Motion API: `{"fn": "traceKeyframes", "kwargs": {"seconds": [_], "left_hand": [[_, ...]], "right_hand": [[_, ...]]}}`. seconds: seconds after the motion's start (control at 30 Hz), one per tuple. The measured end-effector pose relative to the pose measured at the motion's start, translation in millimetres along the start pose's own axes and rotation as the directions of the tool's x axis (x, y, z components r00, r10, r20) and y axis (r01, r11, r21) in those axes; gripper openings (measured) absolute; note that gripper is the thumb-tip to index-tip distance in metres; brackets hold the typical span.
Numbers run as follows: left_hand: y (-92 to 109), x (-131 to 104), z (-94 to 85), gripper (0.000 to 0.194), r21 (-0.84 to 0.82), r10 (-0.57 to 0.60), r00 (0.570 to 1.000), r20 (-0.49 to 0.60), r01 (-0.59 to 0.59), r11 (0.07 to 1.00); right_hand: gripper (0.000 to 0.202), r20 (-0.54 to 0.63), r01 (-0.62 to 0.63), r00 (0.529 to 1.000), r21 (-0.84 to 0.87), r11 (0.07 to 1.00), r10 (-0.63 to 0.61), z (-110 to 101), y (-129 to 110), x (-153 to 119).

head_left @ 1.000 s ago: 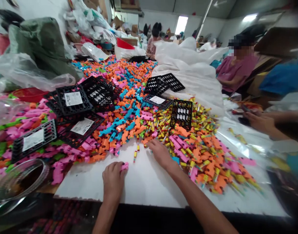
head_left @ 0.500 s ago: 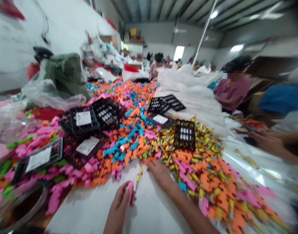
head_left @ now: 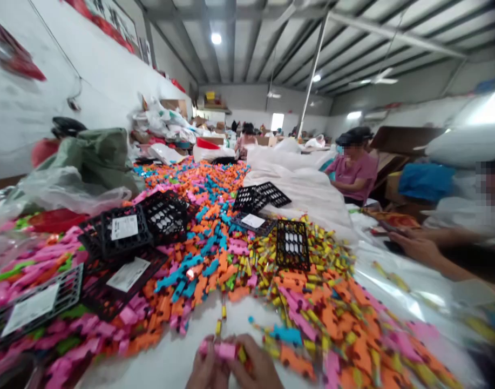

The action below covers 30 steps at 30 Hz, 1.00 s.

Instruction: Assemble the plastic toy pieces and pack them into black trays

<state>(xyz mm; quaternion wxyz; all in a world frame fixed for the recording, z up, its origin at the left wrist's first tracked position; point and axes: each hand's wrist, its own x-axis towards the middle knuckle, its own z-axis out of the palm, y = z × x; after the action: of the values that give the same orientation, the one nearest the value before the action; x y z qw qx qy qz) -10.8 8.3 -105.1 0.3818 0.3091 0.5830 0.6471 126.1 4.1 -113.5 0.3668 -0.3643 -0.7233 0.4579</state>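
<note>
Both hands are close together at the bottom centre, over the white work surface [head_left: 146, 351]. A pink plastic piece [head_left: 226, 350] is gripped in my left hand [head_left: 207, 370], its fingers closed around it. My right hand [head_left: 257, 364] is closed on a small yellow piece [head_left: 242, 354], right beside the pink one. Just beyond the hands, small yellow sticks [head_left: 218, 327] lie on the white surface. A large pile of orange, pink and blue pieces [head_left: 209, 243] spreads past the surface, with yellow pieces [head_left: 263, 254] to its right.
Black trays, some with white labels [head_left: 124, 227], lie on the pile at left; another black tray [head_left: 292, 244] rests right of centre. A green sack [head_left: 101, 162] stands at left. A person in pink [head_left: 356, 175] sits at right, and another person's hands [head_left: 417, 246] are nearer.
My right hand has left the pile's edge and come to my left hand, now with a yellow piece. The view has tilted up and shifted right.
</note>
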Motion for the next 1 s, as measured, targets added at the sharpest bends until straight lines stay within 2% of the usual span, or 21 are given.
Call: {"fn": "traceKeyframes", "kwargs": {"seconds": [0.07,0.13,0.17,0.23,0.3,0.37,0.4,0.5,0.57,0.73,1.0], "left_hand": [[-4.4,-38.9,-11.3,0.042,-0.038,-0.099,0.995,-0.002,0.099,0.994],[9.2,-59.0,-21.4,0.040,-0.004,-0.141,0.990,0.023,0.141,0.990],[19.8,-62.5,-26.1,0.039,0.095,-0.116,0.992,0.058,0.110,0.989],[41.1,-62.6,-34.4,0.032,0.364,0.068,0.979,0.191,-0.135,0.922],[56.5,-61.8,-39.8,0.025,0.509,0.162,0.913,0.374,-0.349,0.787],[63.3,-65.0,-41.1,0.020,0.546,0.144,0.860,0.490,-0.432,0.718],[63.8,-67.9,-40.6,0.019,0.552,0.125,0.852,0.508,-0.434,0.712],[59.5,-76.8,-37.1,0.018,0.566,0.126,0.880,0.458,-0.398,0.722],[55.3,-80.2,-34.8,0.018,0.552,0.140,0.885,0.444,-0.393,0.735],[48.8,-81.3,-29.5,0.018,0.498,0.117,0.856,0.504,-0.399,0.770],[44.7,-79.6,-26.1,0.018,0.501,0.091,0.844,0.528,-0.397,0.769]], "right_hand": [[0.023,0.021,-0.018,1.000,-0.008,1.000,0.018,-14.4,-16.8,-3.2],[0.024,0.050,-0.062,0.997,-0.023,0.998,0.064,-29.7,-27.5,-5.4],[0.025,0.080,-0.083,0.993,-0.026,0.996,0.085,-36.1,-31.0,-6.9],[0.025,0.160,-0.099,0.982,-0.035,0.994,0.103,-44.7,-35.5,-10.7],[0.024,0.247,-0.076,0.965,-0.048,0.996,0.085,-47.7,-38.4,-14.8],[0.022,0.288,-0.052,0.955,-0.058,0.997,0.067,-47.9,-40.3,-18.3],[0.022,0.281,-0.050,0.957,-0.068,0.996,0.067,-48.0,-40.7,-19.6],[0.025,0.192,-0.057,0.978,-0.134,0.989,0.083,-52.1,-40.2,-21.8],[0.021,0.184,-0.003,0.982,-0.196,0.981,0.039,-57.4,-38.8,-22.2],[0.019,0.226,0.209,0.963,-0.287,0.935,-0.146,-65.4,-32.6,-22.9],[0.023,0.221,0.277,0.952,-0.328,0.903,-0.211,-64.9,-21.0,-24.7]]}}
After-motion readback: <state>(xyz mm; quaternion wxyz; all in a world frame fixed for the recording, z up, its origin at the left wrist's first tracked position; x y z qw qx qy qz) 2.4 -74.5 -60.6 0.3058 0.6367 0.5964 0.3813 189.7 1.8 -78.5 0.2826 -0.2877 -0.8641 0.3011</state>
